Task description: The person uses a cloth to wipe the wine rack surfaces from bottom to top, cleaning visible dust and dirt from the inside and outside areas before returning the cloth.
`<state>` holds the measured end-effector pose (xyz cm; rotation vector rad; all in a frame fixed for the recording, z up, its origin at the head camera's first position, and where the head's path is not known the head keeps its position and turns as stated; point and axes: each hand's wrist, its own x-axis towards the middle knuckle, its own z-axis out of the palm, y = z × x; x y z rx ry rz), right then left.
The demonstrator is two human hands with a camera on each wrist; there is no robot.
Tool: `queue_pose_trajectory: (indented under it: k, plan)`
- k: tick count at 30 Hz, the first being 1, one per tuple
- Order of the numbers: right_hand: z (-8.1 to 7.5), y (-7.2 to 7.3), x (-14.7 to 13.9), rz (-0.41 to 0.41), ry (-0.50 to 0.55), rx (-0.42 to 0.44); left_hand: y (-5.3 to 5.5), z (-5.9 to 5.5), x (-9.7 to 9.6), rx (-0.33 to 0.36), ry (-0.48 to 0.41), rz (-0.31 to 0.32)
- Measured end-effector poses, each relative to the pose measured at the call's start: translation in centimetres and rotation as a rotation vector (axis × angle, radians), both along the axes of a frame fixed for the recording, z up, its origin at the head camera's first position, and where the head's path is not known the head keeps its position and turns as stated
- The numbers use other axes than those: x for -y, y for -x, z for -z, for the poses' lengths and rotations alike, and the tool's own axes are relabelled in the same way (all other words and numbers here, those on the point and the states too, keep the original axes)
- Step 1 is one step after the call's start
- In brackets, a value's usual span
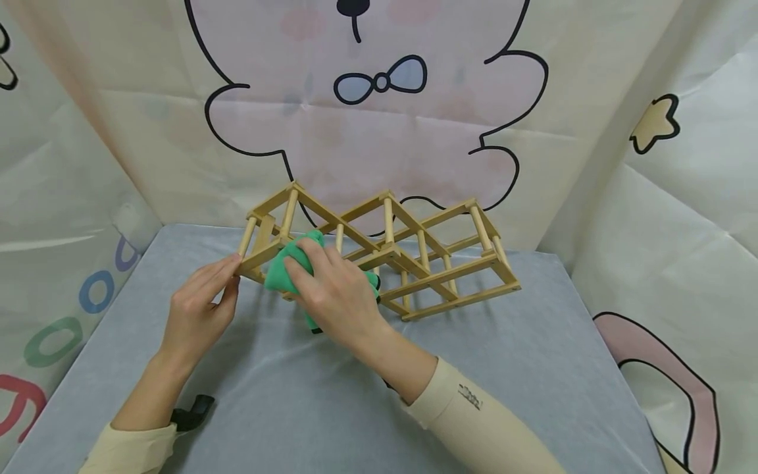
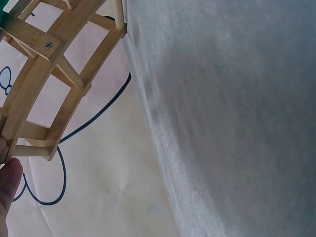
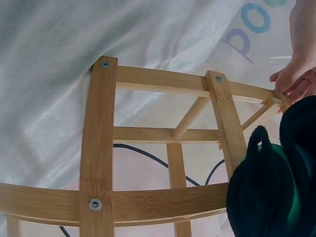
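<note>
A light wooden lattice rack (image 1: 474, 266) of crossed slats and round dowels, like a folding wine rack, stands tilted over the table. My left hand (image 1: 198, 306) pinches its left end corner between thumb and fingers. In the left wrist view, fingertips (image 2: 10, 180) show at the end of a slat. My right hand (image 1: 337, 293) holds a bunched green cloth (image 1: 284, 266) with dark edging against the front slats left of the middle. From the right wrist, the cloth (image 3: 261, 197) looks dark and covers part of a slat, beside screwed joints.
A grey-blue cloth covers the table (image 1: 355, 408). Printed fabric walls stand close behind and on both sides, the back wall (image 1: 379, 131) just beyond the rack. A black strap (image 1: 192, 413) sits at the left wrist.
</note>
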<state>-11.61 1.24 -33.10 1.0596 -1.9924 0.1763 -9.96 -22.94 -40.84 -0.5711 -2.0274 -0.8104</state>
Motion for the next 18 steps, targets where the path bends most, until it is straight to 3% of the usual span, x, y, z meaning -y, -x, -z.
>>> queue_pose_trajectory:
  k: [9, 18]
  plan:
    - [1.6, -0.5, -1.1, 0.023, -0.023, 0.093, -0.1, 0.0, -0.1, -0.016, -0.004, 0.003]
    - [3.3, -1.1, -2.6, 0.06, -0.042, 0.103, 0.3, 0.2, -0.1, -0.033, -0.018, 0.015]
